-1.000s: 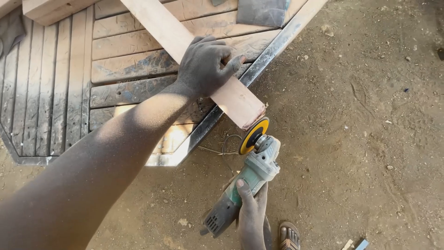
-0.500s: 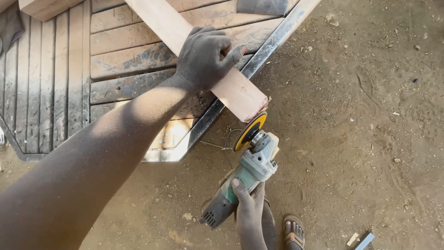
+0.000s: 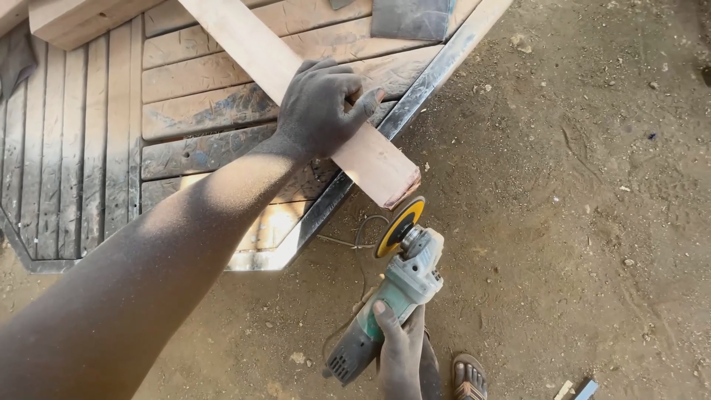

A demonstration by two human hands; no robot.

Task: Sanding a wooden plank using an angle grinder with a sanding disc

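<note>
Across the upper left, from nine to twelve o'clock, lies a slatted wooden counter [image 3: 96, 155] with a dark metal edge running diagonally toward one o'clock; its boards are worn and dusted grey. Sandy dirt ground [image 3: 578, 222] fills the whole right side and the bottom, littered with small stones. Over the counter, a pale wooden plank [image 3: 370, 152] slants from twelve o'clock down toward the centre, its cut end jutting past the metal edge and hanging above the dirt. At eleven o'clock a thicker timber block [image 3: 74, 18] rests on the slats. At twelve o'clock a grey flat sheet [image 3: 411, 16] sits on the counter, cut off by the frame. The left hand [image 3: 322, 107] reaches in from seven o'clock on a long dusty forearm and is wrapped over the plank, fingers curled across its top face and thumb hooked down its near side, clamped firmly on the wood. Below the plank's end, toward six o'clock, an angle grinder [image 3: 392, 296] with a pale green body points up, its yellow disc [image 3: 400, 226] just beside the cut end; whether they touch cannot be told. The right hand [image 3: 400, 348] closes around the grinder's body, thumb lying along the casing. A thin cord [image 3: 359, 244] loops on the ground beside the disc. At six o'clock a sandal [image 3: 469, 376] shows at the frame's bottom edge.
</note>
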